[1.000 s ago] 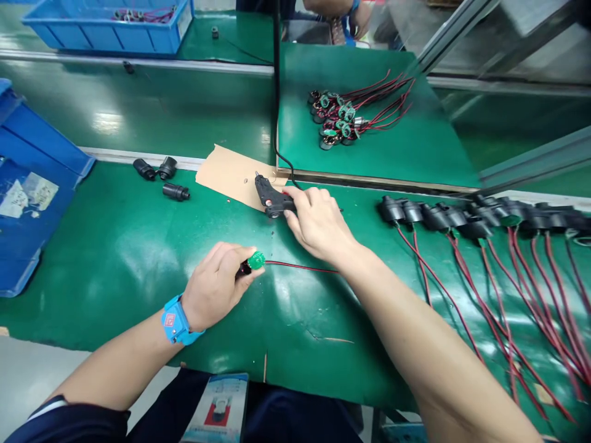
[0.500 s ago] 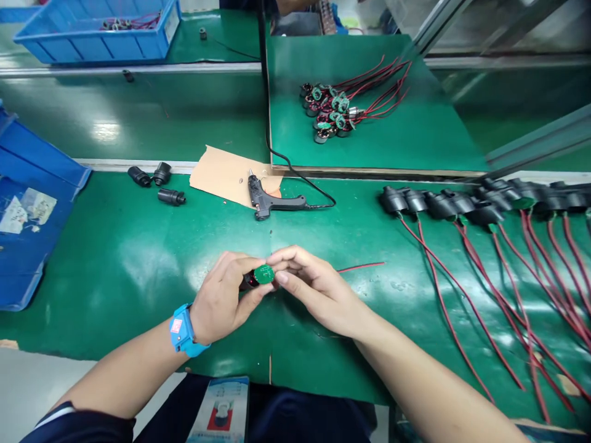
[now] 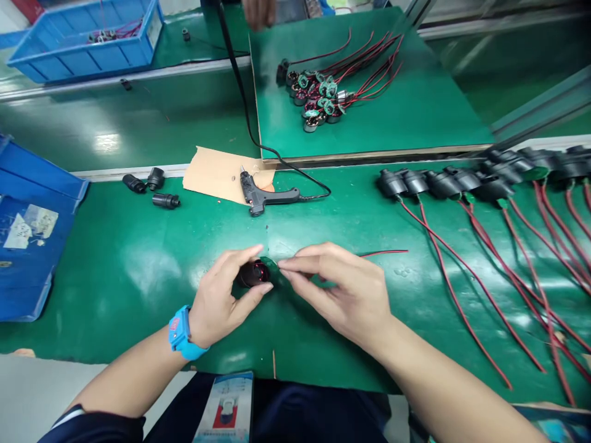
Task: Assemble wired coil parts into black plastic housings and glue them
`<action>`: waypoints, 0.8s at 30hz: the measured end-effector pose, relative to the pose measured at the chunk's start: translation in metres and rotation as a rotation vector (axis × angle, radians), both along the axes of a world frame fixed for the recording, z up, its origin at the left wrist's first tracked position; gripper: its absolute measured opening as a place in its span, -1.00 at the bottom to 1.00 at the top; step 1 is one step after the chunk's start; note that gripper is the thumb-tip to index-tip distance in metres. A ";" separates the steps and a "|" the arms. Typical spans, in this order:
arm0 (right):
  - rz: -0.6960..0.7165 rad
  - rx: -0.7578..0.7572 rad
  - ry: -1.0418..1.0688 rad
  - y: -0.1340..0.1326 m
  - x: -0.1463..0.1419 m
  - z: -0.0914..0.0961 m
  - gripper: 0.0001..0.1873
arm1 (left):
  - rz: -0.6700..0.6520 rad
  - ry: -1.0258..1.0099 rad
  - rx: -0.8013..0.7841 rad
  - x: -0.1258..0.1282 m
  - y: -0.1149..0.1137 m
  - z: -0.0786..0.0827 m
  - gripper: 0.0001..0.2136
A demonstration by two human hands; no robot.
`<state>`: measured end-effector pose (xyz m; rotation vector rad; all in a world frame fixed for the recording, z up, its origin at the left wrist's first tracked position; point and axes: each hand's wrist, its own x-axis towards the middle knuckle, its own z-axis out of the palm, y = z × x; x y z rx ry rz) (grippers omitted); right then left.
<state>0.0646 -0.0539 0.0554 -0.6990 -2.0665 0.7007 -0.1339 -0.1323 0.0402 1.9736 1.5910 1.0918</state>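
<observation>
My left hand [image 3: 228, 295], with a blue strap on its wrist, is closed around a black round housing [image 3: 252, 275] whose open end faces right; reddish wire shows inside. The thumb and fingertips of my right hand [image 3: 344, 289] pinch the edge of a small green circuit board [image 3: 269, 264], tilted edge-on at the mouth of the housing. A red wire [image 3: 385, 252] sticks out to the right behind my right hand. Past my hands a black glue gun [image 3: 268, 194] lies on a piece of brown cardboard [image 3: 210, 175].
Black housings with red wires [image 3: 443, 184] line the right side. Several black fittings [image 3: 165, 200] lie left of the cardboard, near blue bins [image 3: 28, 264]. Wired parts [image 3: 318, 98] are piled on the raised green board [image 3: 429, 117]. A co-worker's hand [image 3: 259, 12] hovers at its far edge.
My right hand has drawn the circuit board up and away, exposing the housing's open end. A co-worker's hand has come in at the top, and another wired black part now lies on the pile.
</observation>
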 end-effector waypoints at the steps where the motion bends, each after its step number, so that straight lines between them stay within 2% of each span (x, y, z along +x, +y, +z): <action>1: -0.018 0.096 -0.036 -0.002 0.000 -0.001 -0.86 | -0.005 0.006 -0.013 0.000 0.000 0.002 -0.54; 4: -0.049 0.327 -0.116 -0.005 0.000 -0.005 -0.85 | -0.002 -0.021 -0.054 -0.001 0.001 0.004 -0.56; 8: -0.016 0.477 -0.172 -0.007 0.000 -0.006 -0.80 | 0.019 -0.141 -0.124 -0.004 0.000 0.003 -0.61; 13: -0.011 0.573 -0.287 -0.007 0.002 0.005 -0.75 | 0.044 -0.166 -0.257 -0.009 0.003 0.005 -0.64; 17: -0.025 0.634 -0.384 -0.009 0.003 0.013 -0.70 | -0.031 -0.354 -0.390 -0.010 0.006 0.004 -0.64; 24: -0.024 0.683 -0.454 -0.012 0.001 0.016 -0.74 | -0.096 -0.610 -0.590 -0.008 0.006 0.009 -0.63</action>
